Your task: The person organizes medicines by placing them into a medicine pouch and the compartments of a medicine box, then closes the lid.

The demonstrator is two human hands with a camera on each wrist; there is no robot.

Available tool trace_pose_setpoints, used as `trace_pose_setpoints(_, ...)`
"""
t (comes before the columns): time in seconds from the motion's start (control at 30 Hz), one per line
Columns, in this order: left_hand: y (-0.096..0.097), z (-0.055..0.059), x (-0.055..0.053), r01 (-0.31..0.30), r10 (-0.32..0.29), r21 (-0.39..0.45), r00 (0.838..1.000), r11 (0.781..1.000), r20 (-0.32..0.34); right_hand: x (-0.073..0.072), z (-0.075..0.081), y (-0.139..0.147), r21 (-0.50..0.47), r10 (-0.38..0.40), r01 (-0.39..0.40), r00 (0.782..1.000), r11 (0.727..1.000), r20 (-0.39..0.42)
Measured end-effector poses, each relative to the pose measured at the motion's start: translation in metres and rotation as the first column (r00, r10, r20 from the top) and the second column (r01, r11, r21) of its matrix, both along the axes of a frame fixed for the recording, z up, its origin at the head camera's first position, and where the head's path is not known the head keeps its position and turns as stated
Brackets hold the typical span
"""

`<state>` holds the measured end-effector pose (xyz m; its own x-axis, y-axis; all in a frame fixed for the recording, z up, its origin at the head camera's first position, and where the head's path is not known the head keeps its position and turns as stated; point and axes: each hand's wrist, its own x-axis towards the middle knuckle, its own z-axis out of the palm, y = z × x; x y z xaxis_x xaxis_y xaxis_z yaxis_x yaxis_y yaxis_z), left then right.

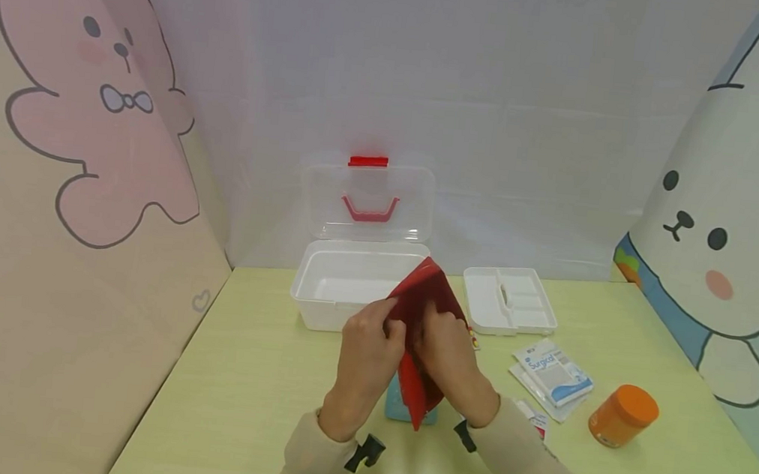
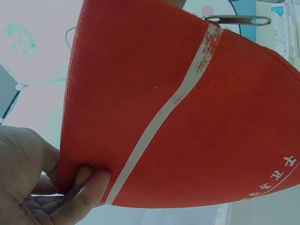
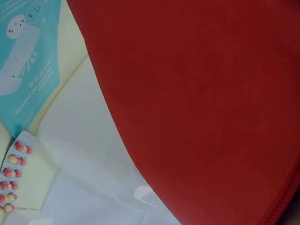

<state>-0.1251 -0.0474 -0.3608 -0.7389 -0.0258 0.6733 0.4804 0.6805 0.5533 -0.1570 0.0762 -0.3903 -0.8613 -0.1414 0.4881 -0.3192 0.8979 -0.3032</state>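
Note:
A red fabric pouch (image 1: 428,279) is held up above the table, its mouth spread toward me. In the left wrist view the pouch (image 2: 225,103) shows a pale stripe, white characters and a metal zipper pull (image 2: 239,19). My left hand (image 1: 369,353) pinches one edge, thumb and fingers on either side of the cloth. My right hand (image 1: 452,356) reaches into the mouth, its fingertips hidden; in the right wrist view red cloth (image 3: 201,103) covers nearly all of that hand. Below the pouch lies a teal patch packet (image 1: 399,404).
Behind the pouch stands a clear box (image 1: 320,292) with its lid raised. A white divided tray (image 1: 480,283) is to its right. Surgical packets (image 1: 553,373), an orange-lidded jar (image 1: 623,416) and a small white-and-red packet (image 1: 533,417) lie at right. A capsule blister (image 3: 14,173) is near the teal packet.

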Motion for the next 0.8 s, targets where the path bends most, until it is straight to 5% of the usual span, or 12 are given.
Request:
trace_pose_setpoints(0.4, -0.003, -0.002, 0.0, -0.003, 0.003, -0.005, 1.0, 1.0, -0.02, 0.005, 0.004, 0.002, 0.001, 0.07, -0.071, 0.996, 0.998, 0.057)
trace_pose_setpoints(0.8, -0.007, 0.002, 0.002, 0.001, -0.001, -0.015, 1.0, 1.0, -0.023, 0.021, 0.039, 0.01, -0.067, 0.116, -0.114, 0.993, 0.991, 0.02)
